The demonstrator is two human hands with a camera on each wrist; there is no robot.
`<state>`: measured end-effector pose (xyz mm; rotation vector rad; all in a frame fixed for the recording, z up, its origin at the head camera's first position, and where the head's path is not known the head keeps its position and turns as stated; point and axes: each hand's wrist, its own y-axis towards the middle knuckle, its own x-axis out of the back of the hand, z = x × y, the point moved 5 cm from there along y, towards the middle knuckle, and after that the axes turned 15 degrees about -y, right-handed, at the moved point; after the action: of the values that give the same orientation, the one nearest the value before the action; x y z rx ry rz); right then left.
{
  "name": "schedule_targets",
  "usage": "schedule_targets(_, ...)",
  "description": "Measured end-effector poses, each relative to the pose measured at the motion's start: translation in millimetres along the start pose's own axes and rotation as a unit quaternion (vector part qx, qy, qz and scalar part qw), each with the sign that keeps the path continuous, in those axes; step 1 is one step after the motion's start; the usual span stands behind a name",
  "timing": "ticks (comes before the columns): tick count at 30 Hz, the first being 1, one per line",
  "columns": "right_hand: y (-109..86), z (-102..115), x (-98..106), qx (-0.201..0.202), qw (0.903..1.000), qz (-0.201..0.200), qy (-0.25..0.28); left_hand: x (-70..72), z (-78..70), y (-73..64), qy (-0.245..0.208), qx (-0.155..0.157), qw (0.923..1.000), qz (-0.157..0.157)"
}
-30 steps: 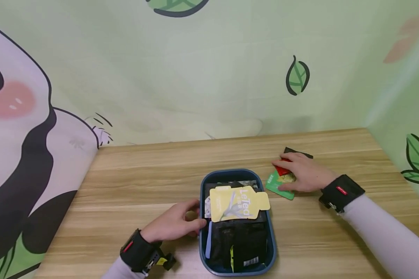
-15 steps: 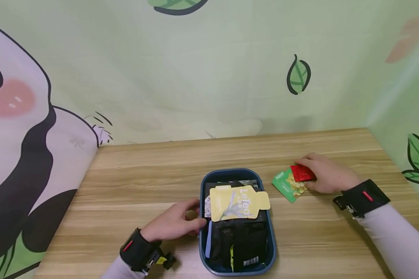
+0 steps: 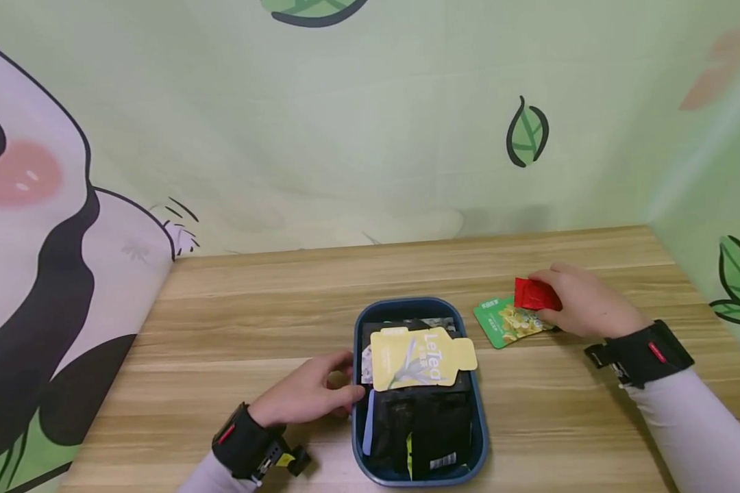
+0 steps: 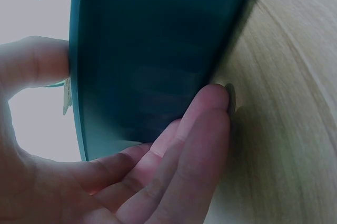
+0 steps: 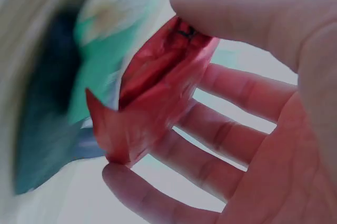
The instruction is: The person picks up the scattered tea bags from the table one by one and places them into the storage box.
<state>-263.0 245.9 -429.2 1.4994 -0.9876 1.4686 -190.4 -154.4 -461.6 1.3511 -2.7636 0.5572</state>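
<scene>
My left hand (image 3: pixel 311 390) holds the near left side of a dark blue plastic bin (image 3: pixel 483 438). In the left wrist view the thumb hooks over the rim and the fingers (image 4: pixel 202 155) lie against the outer wall (image 4: pixel 152 40). To the right of the bin, my right hand (image 3: pixel 582 298) pinches a small red sachet (image 3: pixel 535 294) between thumb and fingers. A green packet (image 3: pixel 506 322) with a yellow picture lies partly under the sachet; I cannot tell whether the hand holds it too. The right wrist view has the red sachet (image 5: pixel 152 98) up close, with the green packet blurred behind.
Inside the bin are black pouches (image 3: pixel 438 424), a yellow "LeTea" card-shaped packet (image 3: pixel 413 359) on top, and a light blue strip (image 3: pixel 368 424) along the left wall. The wooden table (image 3: pixel 253 294) meets a printed green backdrop (image 3: pixel 376 137) at the back.
My right hand has moved right, then slightly up, with the red sachet. The green packet has shifted and turned. A black item behind the hand is no longer visible. The left hand has stayed still.
</scene>
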Motion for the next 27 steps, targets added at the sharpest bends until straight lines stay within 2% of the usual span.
schedule_targets(4, -4.7, 21, 19, 0.019, 0.9994, -0.027, -0.006, -0.6, -0.7, -0.4, -0.003, 0.0, 1.0, 0.001)
schedule_targets(8, -12.4, 54, 39, 0.053, 0.9974, -0.048, -0.007, -1.1, -1.4, -0.7, -0.008, 0.001, 1.0, 0.0)
schedule_targets(16, -37.6, 125, 68, 0.157, 0.9838, -0.084, -0.017, -1.2, -1.3, -0.3, -0.006, -0.002, 1.0, -0.001)
schedule_targets(21, -52.8, 162, 73, 0.218, 0.9745, -0.054, -0.002, -1.0, -1.5, -0.5, 0.002, -0.001, 1.0, -0.001)
schedule_targets(27, -62.0, 193, 69, 0.265, 0.9643, -0.011, 0.001, -1.2, -0.8, -0.3, 0.002, 0.005, 1.0, -0.004)
